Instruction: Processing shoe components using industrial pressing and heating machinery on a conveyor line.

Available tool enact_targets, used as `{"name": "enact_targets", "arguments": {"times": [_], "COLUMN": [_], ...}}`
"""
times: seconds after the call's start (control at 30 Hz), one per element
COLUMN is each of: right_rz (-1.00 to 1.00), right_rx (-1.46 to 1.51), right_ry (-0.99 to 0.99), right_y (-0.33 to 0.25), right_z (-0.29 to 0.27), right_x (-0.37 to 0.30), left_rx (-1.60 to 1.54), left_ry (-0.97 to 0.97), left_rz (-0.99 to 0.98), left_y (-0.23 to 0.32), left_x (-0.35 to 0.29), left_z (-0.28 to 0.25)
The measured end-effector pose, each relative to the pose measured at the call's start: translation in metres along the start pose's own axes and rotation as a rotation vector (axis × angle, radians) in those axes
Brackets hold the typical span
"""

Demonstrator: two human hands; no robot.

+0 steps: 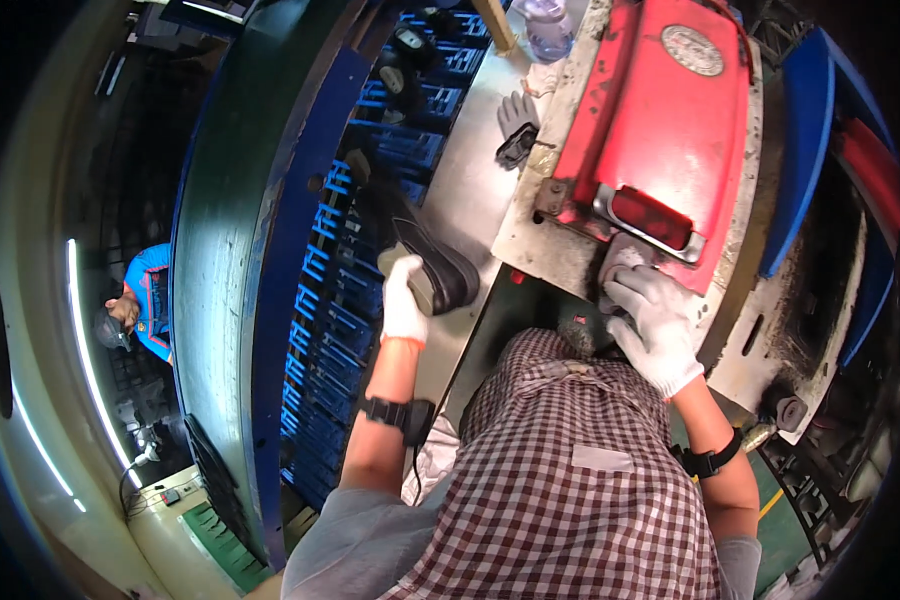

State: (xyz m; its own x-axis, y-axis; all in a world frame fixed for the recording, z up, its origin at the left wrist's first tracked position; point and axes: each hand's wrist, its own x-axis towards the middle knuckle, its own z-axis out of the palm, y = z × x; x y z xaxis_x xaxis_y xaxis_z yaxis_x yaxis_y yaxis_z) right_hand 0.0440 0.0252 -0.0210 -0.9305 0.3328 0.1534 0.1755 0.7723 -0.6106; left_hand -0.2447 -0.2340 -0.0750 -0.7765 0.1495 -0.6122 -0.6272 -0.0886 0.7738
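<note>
My left hand (404,302), in a white glove, grips a black shoe (438,262) with a pale tan sole. The shoe is held tilted over the edge of the metal bench, next to the blue rack. My right hand (654,312), also gloved in white, is at the front of the red machine (675,120), below its red-lensed opening (650,218). Its fingers curl against a pale, greyish-pink piece (625,255); what they hold there is partly hidden. Under that hand a dark rounded part (578,335) shows.
A grey glove (517,115) and a small black item (516,147) lie on the metal bench (475,150). Blue racks (315,330) with several shoes and a green conveyor (215,270) run along the left. Beyond it is another person (145,300). Blue machine panels (805,150) stand right.
</note>
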Motion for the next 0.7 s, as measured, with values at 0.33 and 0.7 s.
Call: {"name": "enact_targets", "arguments": {"times": [0.33, 0.7], "right_rz": [-0.032, 0.048], "right_rx": [-0.241, -0.313], "right_ry": [0.163, 0.175], "right_y": [0.004, 0.000], "right_z": [0.032, 0.036], "right_x": [0.000, -0.005], "left_rx": [0.346, 0.844], "left_ry": [0.294, 0.250], "left_rz": [0.146, 0.461], "left_y": [0.033, 0.051], "left_x": [0.268, 0.329], "left_z": [-0.136, -0.154]}}
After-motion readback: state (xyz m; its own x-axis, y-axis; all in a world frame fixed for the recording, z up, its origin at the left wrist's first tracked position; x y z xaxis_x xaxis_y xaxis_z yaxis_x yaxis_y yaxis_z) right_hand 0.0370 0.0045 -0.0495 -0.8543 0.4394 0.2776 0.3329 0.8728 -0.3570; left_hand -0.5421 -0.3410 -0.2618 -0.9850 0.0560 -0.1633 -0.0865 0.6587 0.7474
